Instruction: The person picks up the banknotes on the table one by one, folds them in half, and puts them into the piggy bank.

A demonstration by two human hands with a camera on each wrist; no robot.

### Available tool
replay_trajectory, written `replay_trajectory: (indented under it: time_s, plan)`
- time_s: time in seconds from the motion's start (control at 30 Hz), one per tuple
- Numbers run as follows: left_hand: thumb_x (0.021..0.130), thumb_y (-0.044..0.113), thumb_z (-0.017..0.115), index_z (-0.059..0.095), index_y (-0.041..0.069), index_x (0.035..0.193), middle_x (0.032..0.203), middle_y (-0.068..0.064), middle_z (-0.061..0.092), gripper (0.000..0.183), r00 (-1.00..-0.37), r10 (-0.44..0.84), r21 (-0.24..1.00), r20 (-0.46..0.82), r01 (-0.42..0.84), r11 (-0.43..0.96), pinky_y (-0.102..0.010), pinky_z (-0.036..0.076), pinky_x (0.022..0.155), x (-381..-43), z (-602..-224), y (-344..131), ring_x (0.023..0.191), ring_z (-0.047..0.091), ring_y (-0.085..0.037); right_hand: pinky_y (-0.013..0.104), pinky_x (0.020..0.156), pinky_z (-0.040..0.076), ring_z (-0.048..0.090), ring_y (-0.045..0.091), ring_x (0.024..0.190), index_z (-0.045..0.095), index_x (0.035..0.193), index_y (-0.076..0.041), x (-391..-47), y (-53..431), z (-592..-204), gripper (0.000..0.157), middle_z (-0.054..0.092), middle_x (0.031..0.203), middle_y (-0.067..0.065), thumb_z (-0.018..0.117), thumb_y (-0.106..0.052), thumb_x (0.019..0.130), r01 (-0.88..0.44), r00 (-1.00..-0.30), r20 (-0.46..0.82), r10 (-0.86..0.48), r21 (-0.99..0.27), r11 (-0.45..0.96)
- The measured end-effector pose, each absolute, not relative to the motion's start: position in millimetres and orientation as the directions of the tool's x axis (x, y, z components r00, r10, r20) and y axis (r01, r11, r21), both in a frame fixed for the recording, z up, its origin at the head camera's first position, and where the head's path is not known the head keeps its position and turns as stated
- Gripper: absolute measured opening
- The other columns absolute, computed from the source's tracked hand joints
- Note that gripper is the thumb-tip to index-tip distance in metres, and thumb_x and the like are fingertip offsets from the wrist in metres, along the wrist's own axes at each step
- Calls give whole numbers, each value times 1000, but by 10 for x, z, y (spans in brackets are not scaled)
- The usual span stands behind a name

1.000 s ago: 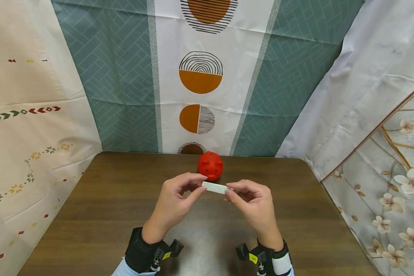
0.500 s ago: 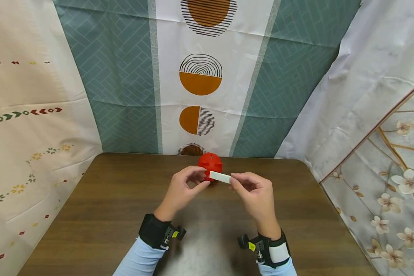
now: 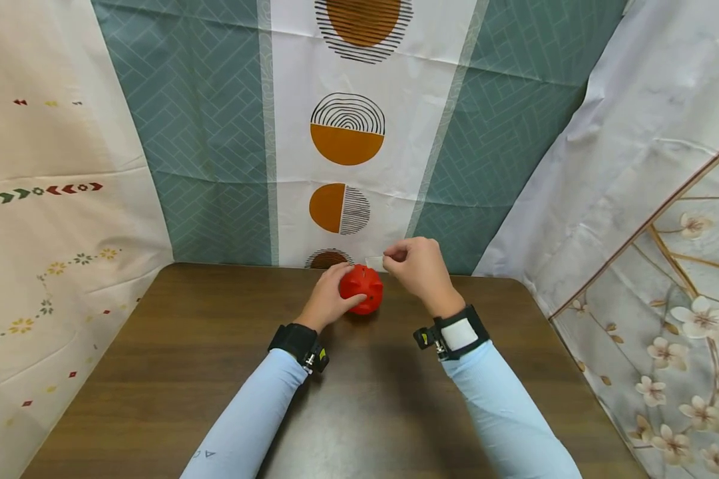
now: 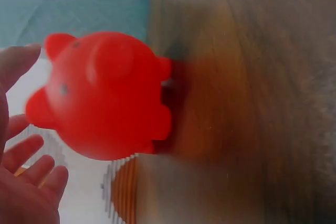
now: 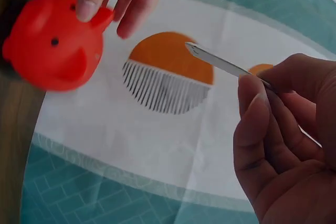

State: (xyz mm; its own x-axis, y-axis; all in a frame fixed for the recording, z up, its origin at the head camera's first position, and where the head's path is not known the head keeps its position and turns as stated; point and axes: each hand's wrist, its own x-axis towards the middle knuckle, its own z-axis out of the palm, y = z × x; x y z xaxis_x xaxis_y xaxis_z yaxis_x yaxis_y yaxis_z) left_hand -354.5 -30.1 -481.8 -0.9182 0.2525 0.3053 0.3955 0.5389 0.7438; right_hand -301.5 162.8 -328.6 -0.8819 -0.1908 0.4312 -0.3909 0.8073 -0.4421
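A red piggy bank [image 3: 365, 291] stands upright near the table's far edge, its snout toward me. My left hand [image 3: 328, 297] reaches round its left side, fingers spread and relaxed, thumb in front. The left wrist view shows the fingers [image 4: 23, 153] apart behind the piggy bank [image 4: 107, 98]. Up and to the right, my right hand [image 3: 421, 269] pinches one end of a folded white paper strip [image 3: 374, 263] between thumb and fingers. In the right wrist view the strip [image 5: 218, 62] is seen edge-on, its free end pointing toward the piggy bank.
A brown wooden table [image 3: 216, 372] spreads below both arms. Right behind its far edge hangs a white and teal cloth [image 3: 216, 133] with orange circles. Patterned cloths flank the table at left [image 3: 66, 299] and right [image 3: 635, 266].
My left hand has let go of the paper strip and moved forward to the piggy bank. My right hand has carried the strip forward and up, beyond the piggy bank's top.
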Motion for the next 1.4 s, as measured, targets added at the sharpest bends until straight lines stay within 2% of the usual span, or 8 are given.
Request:
replay_trajectory:
  time_s: [0.27,0.47,0.67,0.97,1.4]
  plan:
    - [83,36,85,53,11,146,154,-12,49,75,-931,254,751,260,361,552,-56,51,105,-3694,-4899,-310,139,45,-37,31,62,58,70,15,62,81,91,-8,-3414,1456,-3286,15,77,79,5,67,-13,90,-290,-951,231,-205,-440,850]
    - [83,33,86,53,11,145,149,-11,53,73,-928,254,740,273,372,560,-54,51,106,-3690,-4919,-331,134,51,-35,32,61,58,69,15,60,78,77,-9,-3570,1373,-3356,16,75,72,5,68,-12,89,-224,-971,179,-160,-443,868]
    - [83,33,87,53,13,146,149,-8,54,75,-941,242,753,235,334,567,-52,52,106,-3670,-4937,-312,132,54,-33,30,59,56,71,19,60,77,77,-7,-3625,1338,-3435,16,74,71,7,73,-15,91,-137,-990,92,-106,-460,878]
    - [83,32,87,54,12,146,148,-9,55,74,-941,244,762,236,335,554,-50,52,106,-3694,-4946,-266,131,56,-33,26,50,47,65,16,55,75,72,-8,-3710,1335,-3539,19,70,61,4,73,-15,90,-115,-992,95,-81,-433,894]
    - [82,30,87,56,10,144,144,-10,58,72,-938,247,759,245,344,553,-50,51,108,-3694,-4922,-239,130,57,-33,26,50,52,61,18,49,69,64,-5,-3789,1244,-3634,23,66,60,7,75,-12,86,-93,-993,109,-50,-431,898]
